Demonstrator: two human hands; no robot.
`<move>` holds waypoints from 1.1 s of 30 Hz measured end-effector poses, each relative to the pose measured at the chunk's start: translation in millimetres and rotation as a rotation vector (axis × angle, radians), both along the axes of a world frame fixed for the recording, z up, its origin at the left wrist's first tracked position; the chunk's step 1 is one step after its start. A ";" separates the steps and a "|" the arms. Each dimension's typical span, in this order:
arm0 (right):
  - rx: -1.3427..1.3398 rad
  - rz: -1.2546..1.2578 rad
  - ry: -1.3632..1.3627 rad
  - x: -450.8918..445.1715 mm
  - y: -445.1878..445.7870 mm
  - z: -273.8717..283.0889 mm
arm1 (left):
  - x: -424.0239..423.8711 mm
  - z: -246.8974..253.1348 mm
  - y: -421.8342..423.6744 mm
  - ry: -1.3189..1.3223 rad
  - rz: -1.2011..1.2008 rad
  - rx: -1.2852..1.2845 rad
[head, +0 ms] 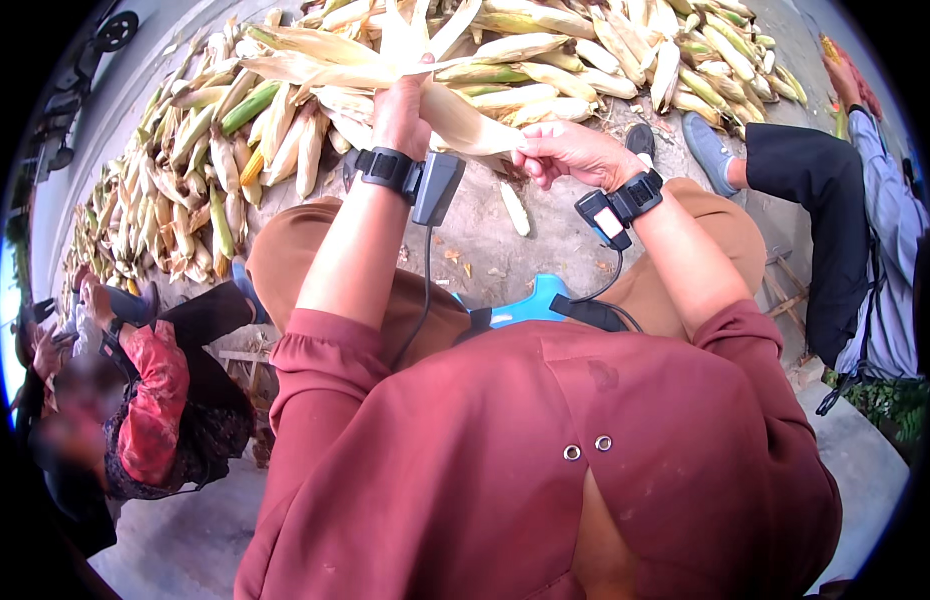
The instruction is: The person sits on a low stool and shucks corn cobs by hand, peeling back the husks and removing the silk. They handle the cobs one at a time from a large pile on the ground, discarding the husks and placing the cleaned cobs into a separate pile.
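Note:
Above my knees, my left hand (403, 112) grips a bundle of pale, dry corn husks (322, 60) whose leaves fan out to the left and upward. Whether a cob sits inside the bundle is hidden by the leaves and fingers. One broad husk leaf (468, 124) stretches from that hand toward the right. Its tip is pinched between thumb and fingers of my right hand (573, 154). Directly beyond both hands lies a big heap of corn ears in their husks (532, 79), mostly cream with some green ones.
More of the heap (172, 180) curves around to the left. A small pale ear (515, 208) lies on the concrete ground (472, 247). Seated co-workers flank me, one in a red sleeve (157, 397), another in dark trousers (802, 195). Device cables (427, 292) hang from my wrists.

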State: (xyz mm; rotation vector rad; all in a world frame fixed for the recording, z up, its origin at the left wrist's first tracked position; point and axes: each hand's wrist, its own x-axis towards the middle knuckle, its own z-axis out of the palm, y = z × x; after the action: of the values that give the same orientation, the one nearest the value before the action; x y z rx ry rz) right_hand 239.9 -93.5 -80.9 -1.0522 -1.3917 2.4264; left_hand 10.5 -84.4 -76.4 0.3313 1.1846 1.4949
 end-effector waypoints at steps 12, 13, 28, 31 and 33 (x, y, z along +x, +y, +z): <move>0.163 -0.316 0.570 5.2 25.7 21.0 | 29.8 10.0 -17.2 0.278 -0.626 -0.067; 0.161 -0.334 0.611 4.7 26.7 20.9 | 31.8 5.4 -18.8 0.307 -0.645 -0.029; 0.014 -0.500 0.848 11.8 45.3 26.0 | 46.9 -14.5 -28.0 0.300 -0.762 0.009; -0.111 -0.634 0.855 26.3 59.4 11.3 | 50.1 -10.0 -28.3 0.262 -0.825 -0.001; -0.115 -0.642 0.833 27.3 61.1 3.3 | 52.1 -8.7 -29.2 0.386 -0.942 0.042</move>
State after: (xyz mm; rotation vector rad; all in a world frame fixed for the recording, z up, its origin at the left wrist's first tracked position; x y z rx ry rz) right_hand 267.2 -32.3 -77.6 -0.3117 -0.5338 2.0509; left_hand 62.6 -113.6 -85.1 1.0736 1.0493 0.6351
